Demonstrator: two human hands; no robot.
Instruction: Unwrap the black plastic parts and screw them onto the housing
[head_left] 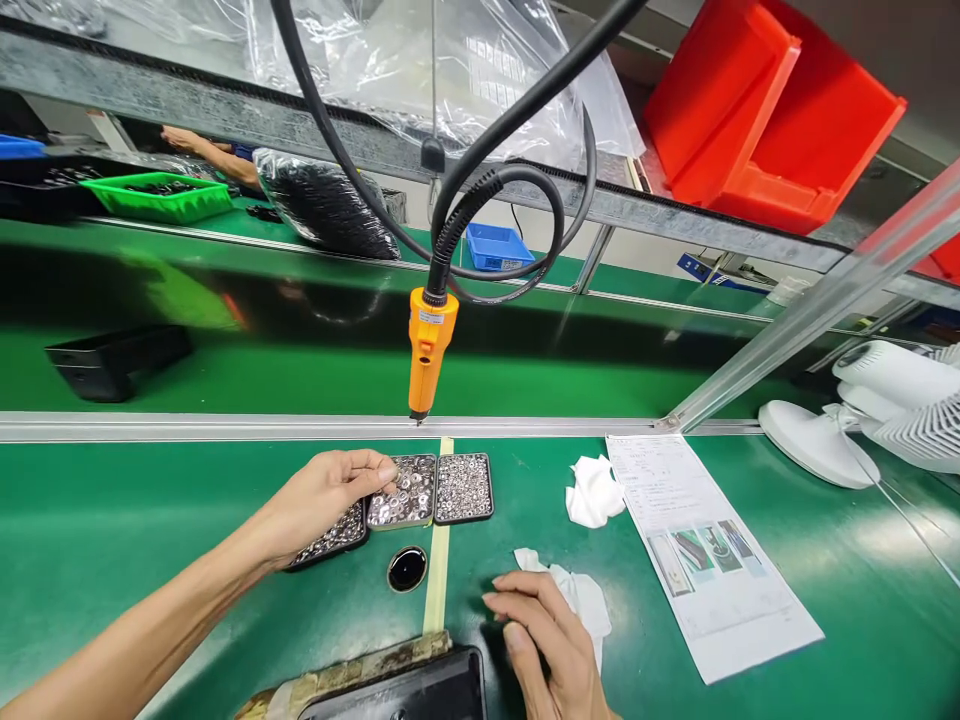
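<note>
My left hand (330,500) is over the trays of small metal parts, thumb and forefinger pinched together above the middle tray (405,505); whatever they hold is too small to make out. To its right sits another tray of small parts (463,488), and a third tray (334,535) lies partly under my wrist. My right hand (551,640) hovers at the lower middle with its fingers curved and apart, holding nothing, beside a white cloth (589,605). Left of it a black part (420,690) rests against a patterned pad (367,665). A small round dark dish (407,568) stands below the trays.
An orange electric screwdriver (431,350) hangs on a black cable above the trays. Printed sheets (720,570) and a crumpled white tissue (594,492) lie to the right. A white fan (900,390) stands far right. Behind is a green conveyor (525,370) with a black part (112,360).
</note>
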